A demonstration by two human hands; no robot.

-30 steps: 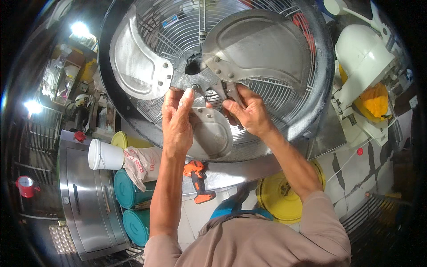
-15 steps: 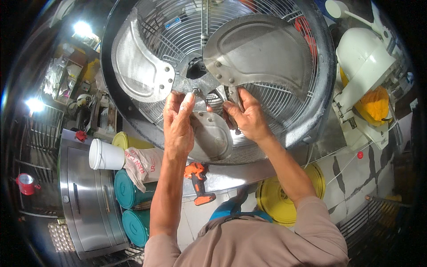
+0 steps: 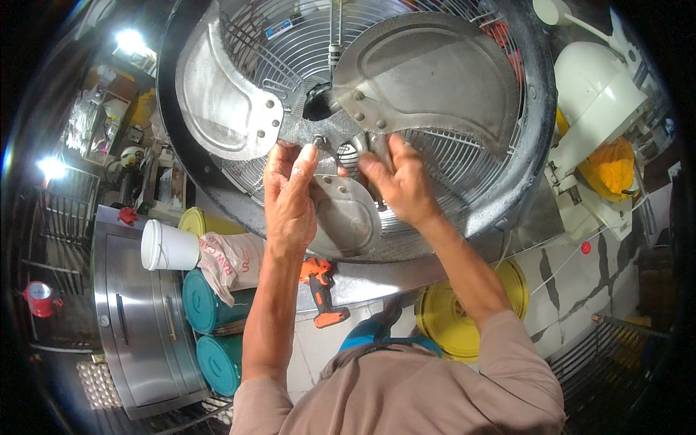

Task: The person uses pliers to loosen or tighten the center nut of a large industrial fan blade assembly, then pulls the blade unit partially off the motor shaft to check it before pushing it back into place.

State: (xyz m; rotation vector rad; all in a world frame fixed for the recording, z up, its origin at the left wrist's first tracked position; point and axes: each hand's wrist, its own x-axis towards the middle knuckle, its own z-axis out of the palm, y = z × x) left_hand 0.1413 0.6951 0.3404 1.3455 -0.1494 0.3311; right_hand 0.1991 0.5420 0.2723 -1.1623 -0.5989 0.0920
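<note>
A large drum fan with a dark round housing lies before me, its metal blades joined at a central hub. My left hand is closed at the hub's near edge, thumb beside a bolt and fingers curled underneath, partly hidden. Just right of it, my right hand grips a metal hand tool that looks like pliers, below the rivets of the large right blade. The left blade is near my left fingers. A smaller-looking near blade sits between my wrists.
An orange and black cordless drill lies at the near edge of the metal table. Left are a white bucket, a printed sack and teal-lidded tubs. A yellow lid is below right; a white stand mixer stands right.
The fan and surroundings sit slightly higher in view. My right hand and the pliers have shifted a little left, with the handles now more covered. My left hand keeps its place on the hub.
</note>
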